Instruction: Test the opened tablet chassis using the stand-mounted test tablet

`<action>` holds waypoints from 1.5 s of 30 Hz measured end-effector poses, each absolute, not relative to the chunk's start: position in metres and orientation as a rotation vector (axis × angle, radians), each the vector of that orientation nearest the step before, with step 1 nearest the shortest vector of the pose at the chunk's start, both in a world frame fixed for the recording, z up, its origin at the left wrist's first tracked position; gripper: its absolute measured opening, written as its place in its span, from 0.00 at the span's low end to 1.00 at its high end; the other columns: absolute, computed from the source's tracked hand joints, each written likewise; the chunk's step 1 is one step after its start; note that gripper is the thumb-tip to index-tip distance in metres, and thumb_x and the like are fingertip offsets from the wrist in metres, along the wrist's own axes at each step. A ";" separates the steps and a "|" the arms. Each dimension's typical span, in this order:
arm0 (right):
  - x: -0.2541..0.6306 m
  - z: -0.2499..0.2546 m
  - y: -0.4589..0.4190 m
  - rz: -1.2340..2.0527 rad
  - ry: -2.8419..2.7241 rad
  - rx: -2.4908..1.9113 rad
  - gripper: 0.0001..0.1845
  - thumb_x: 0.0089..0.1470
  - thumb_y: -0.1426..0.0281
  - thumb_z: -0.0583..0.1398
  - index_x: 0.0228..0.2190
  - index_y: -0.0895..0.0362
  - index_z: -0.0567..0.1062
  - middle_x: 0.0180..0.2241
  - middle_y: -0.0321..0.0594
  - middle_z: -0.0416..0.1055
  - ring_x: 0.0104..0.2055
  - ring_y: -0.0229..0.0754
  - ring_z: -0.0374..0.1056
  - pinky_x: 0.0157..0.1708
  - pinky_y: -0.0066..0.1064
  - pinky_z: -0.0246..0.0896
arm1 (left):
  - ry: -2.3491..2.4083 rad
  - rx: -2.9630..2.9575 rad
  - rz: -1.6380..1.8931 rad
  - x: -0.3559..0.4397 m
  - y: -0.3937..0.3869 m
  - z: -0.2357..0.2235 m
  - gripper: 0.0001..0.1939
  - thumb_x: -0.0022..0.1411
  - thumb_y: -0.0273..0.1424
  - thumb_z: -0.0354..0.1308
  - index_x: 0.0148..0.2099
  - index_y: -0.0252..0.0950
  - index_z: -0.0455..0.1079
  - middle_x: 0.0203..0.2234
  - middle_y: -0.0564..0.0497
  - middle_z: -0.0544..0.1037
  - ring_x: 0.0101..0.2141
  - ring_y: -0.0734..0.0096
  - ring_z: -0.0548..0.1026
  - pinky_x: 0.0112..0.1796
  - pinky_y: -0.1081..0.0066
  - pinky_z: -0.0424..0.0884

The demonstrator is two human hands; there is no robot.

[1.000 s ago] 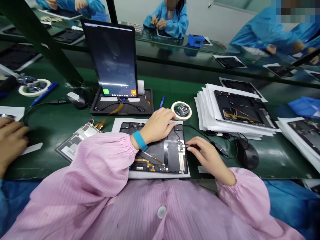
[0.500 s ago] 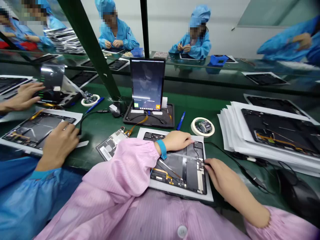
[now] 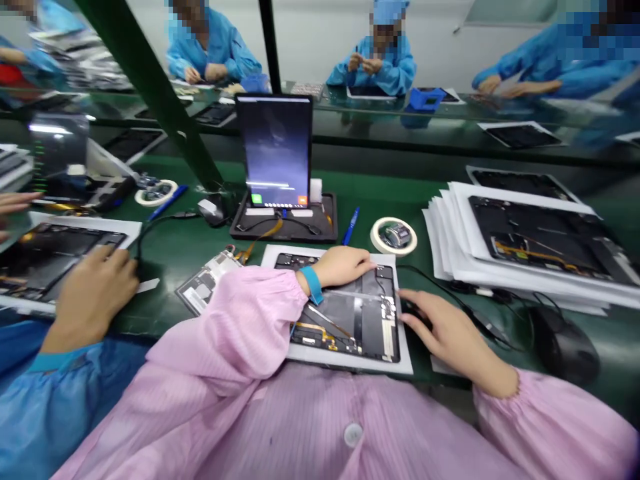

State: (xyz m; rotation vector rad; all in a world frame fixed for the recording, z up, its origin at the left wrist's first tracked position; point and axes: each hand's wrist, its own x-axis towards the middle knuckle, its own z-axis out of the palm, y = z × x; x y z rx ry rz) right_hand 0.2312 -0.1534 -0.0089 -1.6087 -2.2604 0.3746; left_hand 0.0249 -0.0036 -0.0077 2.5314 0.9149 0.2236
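In the head view, the left hand (image 3: 343, 267) lies across the upper part of an opened tablet shell (image 3: 373, 327), fingers loosely extended. The right hand (image 3: 443, 323) pinches a black cable plug (image 3: 411, 309) beside its right edge. White paper (image 3: 406, 361) separates shell and worktop (image 3: 160, 313).

From my end, I see the near smock (image 3: 280, 427) in pink with fine stripes, its button (image 3: 353, 435) pale, and the wristband (image 3: 312, 285) turquoise. The tabletop (image 3: 165, 267) reads deep green, the open tablet shell (image 3: 333, 308) black with orange ribbon (image 3: 315, 328), its plug (image 3: 411, 311) black. My far screen (image 3: 277, 147) shades dark to blue-grey, green square (image 3: 257, 199) left, orange square (image 3: 303, 199) right; tape roll (image 3: 413, 236) cream, pen (image 3: 351, 225) blue.
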 end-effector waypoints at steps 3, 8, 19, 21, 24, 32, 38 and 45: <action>0.231 -0.010 -0.158 0.410 -2.040 -1.607 0.18 0.60 0.65 0.57 0.50 0.57 0.64 0.44 0.46 0.70 0.40 0.45 0.71 0.40 0.38 0.69 | 0.922 2.533 0.256 0.024 -0.005 -0.011 0.19 0.67 0.43 0.44 0.37 0.38 0.72 0.34 0.50 0.79 0.35 0.65 0.75 0.31 0.71 0.62; 0.230 -0.009 -0.166 0.126 -1.992 -1.614 0.06 0.63 0.69 0.56 0.37 0.56 0.72 0.35 0.40 0.73 0.37 0.42 0.69 0.40 0.35 0.66 | 0.920 2.518 0.234 0.023 -0.004 -0.013 0.20 0.67 0.44 0.44 0.35 0.38 0.71 0.30 0.51 0.78 0.32 0.66 0.73 0.28 0.71 0.59; 0.229 -0.006 -0.163 -0.189 -2.493 -1.635 0.15 0.63 0.68 0.55 0.47 0.63 0.74 0.27 0.41 0.68 0.34 0.45 0.57 0.35 0.36 0.52 | 0.919 2.510 0.247 0.024 -0.005 -0.012 0.20 0.67 0.43 0.44 0.35 0.38 0.71 0.29 0.52 0.77 0.30 0.67 0.72 0.28 0.71 0.57; 0.230 -0.005 -0.162 -0.209 -2.509 -1.639 0.15 0.63 0.68 0.55 0.47 0.62 0.74 0.27 0.41 0.67 0.34 0.45 0.56 0.35 0.36 0.50 | 0.925 2.505 0.237 0.024 -0.005 -0.011 0.20 0.67 0.44 0.44 0.35 0.38 0.71 0.29 0.52 0.77 0.30 0.67 0.72 0.28 0.71 0.57; 0.229 -0.004 -0.162 -0.240 -2.532 -1.626 0.15 0.63 0.68 0.55 0.47 0.61 0.74 0.28 0.40 0.67 0.34 0.45 0.55 0.36 0.36 0.49 | 0.934 2.507 0.233 0.024 -0.006 -0.010 0.20 0.67 0.44 0.44 0.35 0.38 0.71 0.29 0.52 0.77 0.31 0.66 0.73 0.28 0.71 0.58; 0.220 -0.013 -0.161 -0.323 -2.514 -1.607 0.16 0.65 0.70 0.52 0.48 0.65 0.73 0.26 0.41 0.66 0.33 0.45 0.56 0.36 0.37 0.50 | 0.939 2.510 0.234 0.024 -0.004 -0.011 0.21 0.67 0.44 0.43 0.36 0.38 0.72 0.31 0.51 0.78 0.33 0.65 0.74 0.31 0.70 0.62; 0.221 -0.021 -0.161 -0.236 -2.439 -1.538 0.17 0.66 0.70 0.50 0.46 0.68 0.73 0.28 0.44 0.67 0.33 0.46 0.57 0.36 0.37 0.53 | 0.975 2.534 0.209 0.028 -0.007 -0.006 0.18 0.67 0.41 0.45 0.40 0.38 0.73 0.35 0.49 0.79 0.37 0.64 0.75 0.35 0.70 0.66; 0.242 -0.039 -0.150 -0.106 -2.401 -1.485 0.21 0.66 0.62 0.49 0.47 0.64 0.72 0.28 0.43 0.68 0.31 0.46 0.62 0.35 0.38 0.58 | 1.123 2.739 0.394 -0.014 0.008 0.042 0.15 0.67 0.37 0.48 0.39 0.34 0.73 0.38 0.44 0.77 0.43 0.60 0.72 0.45 0.64 0.67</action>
